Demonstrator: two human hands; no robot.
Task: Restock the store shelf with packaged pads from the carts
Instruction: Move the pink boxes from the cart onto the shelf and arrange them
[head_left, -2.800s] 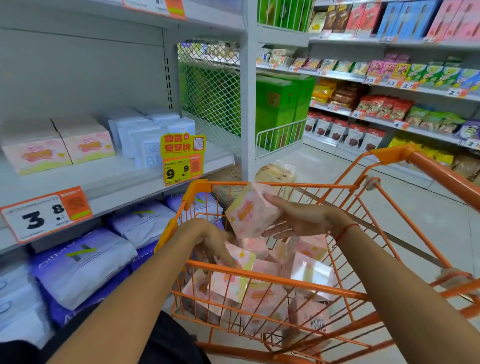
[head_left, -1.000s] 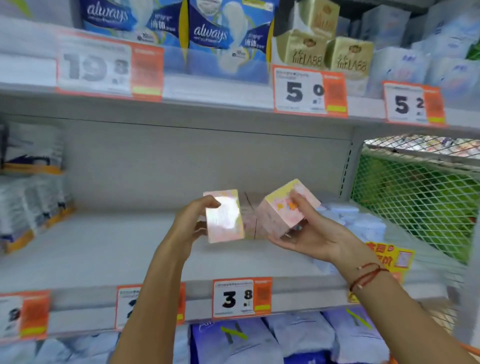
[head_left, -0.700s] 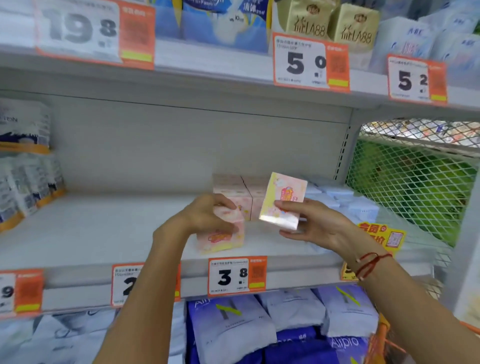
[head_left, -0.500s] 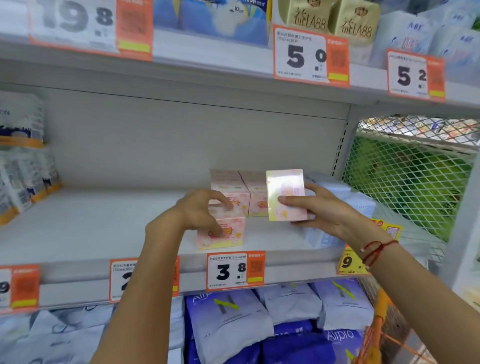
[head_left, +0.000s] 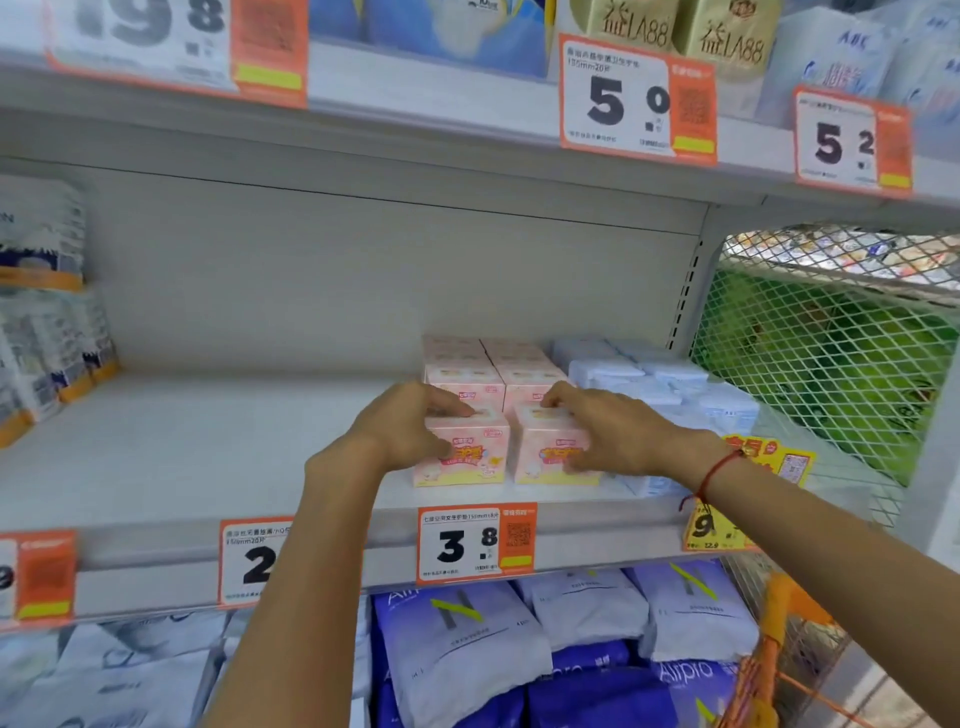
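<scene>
Two front pink packs (head_left: 467, 452), one per hand, four behind

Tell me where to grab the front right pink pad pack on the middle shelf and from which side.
Take the pink, boxy, film-wrapped pad pack top and front face, coming from the aisle. Its sides are blocked: a matching pink pack sits left, pale blue packs right, more pink packs behind. The right hand already rests there.

The single head-worn view faces the middle shelf (head_left: 208, 457) head-on from close range, level with its deck, taking in the shelf edge above it, the bagged stock below it and an orange cart (head_left: 774, 639) at its lower right.
</scene>
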